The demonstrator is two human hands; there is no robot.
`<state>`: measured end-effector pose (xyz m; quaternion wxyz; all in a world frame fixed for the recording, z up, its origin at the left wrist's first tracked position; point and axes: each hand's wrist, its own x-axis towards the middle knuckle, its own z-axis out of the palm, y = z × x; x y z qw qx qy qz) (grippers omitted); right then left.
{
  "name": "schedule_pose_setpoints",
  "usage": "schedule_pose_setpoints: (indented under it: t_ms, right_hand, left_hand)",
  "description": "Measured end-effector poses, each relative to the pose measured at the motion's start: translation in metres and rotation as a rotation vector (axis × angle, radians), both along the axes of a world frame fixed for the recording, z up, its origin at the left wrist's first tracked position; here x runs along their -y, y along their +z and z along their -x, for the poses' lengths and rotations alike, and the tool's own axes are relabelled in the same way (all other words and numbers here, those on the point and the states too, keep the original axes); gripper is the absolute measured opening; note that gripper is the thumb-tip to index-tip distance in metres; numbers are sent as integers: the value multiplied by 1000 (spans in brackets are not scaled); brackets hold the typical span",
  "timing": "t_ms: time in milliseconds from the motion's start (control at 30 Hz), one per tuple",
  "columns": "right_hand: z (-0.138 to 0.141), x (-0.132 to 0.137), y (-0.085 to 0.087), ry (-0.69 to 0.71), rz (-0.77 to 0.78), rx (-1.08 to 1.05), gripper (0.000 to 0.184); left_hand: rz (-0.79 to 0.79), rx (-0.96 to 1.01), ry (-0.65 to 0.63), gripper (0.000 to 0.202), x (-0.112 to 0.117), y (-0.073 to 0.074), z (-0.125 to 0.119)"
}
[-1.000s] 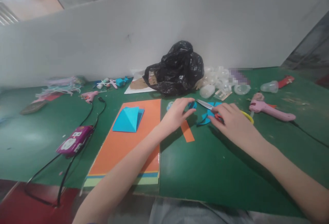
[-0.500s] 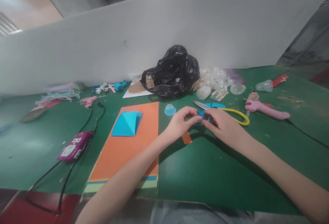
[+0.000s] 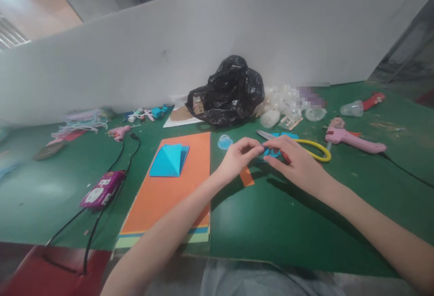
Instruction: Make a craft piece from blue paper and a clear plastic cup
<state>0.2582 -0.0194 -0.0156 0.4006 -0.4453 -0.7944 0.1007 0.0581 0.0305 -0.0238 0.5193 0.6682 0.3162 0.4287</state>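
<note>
The left hand [image 3: 240, 156] and right hand [image 3: 294, 160] pinch blue paper [image 3: 272, 153] between their fingertips; scissors [image 3: 313, 142] lie just beyond, at one o'clock.

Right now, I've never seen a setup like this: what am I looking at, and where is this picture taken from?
There's no machine here. The picture comes from a camera worn on a person's head, looking forward and down at their own bare hands. The left hand and right hand both pinch a small piece of blue paper between their fingers. Beside it lie scissors with a yellow handle. The green table also holds a stack of orange paper, a folded blue paper shape, a pink glue gun and a black plastic bag.
</note>
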Motion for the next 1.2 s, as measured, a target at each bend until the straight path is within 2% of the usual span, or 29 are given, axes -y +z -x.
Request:
schedule_pose_setpoints:
  t_ms: [133,233,400,533,700,967,1200]
  right_hand:
    - [0,3,3,-10,-26,46,20]
    - [-1,2,2,-18,-32,57,20]
    - [-3,0,-1,-29,-36,96,20]
    - [-4,0,-2,-76,-44,147,20]
    - [-1,0,-3,-114,-66,146,20]
    - [1,-2,-8,-53,-173,279,29]
    - [2,-2,-8,-132,-144,268,35]
  left_hand:
    - [-28,-34,-25,29,2,-2,-1]
    - [-112,-90,-30,22,5,-2,-2]
    - [-282,-180,6,14,7,-5,-4]
    - [-334,-212,60,11,5,-7,-4]
    - [-181,-221,142,6,-1,-4,-1]
    - [44,-172,217,10,-6,5,3]
    - [32,-174,153,10,2,7,-2]
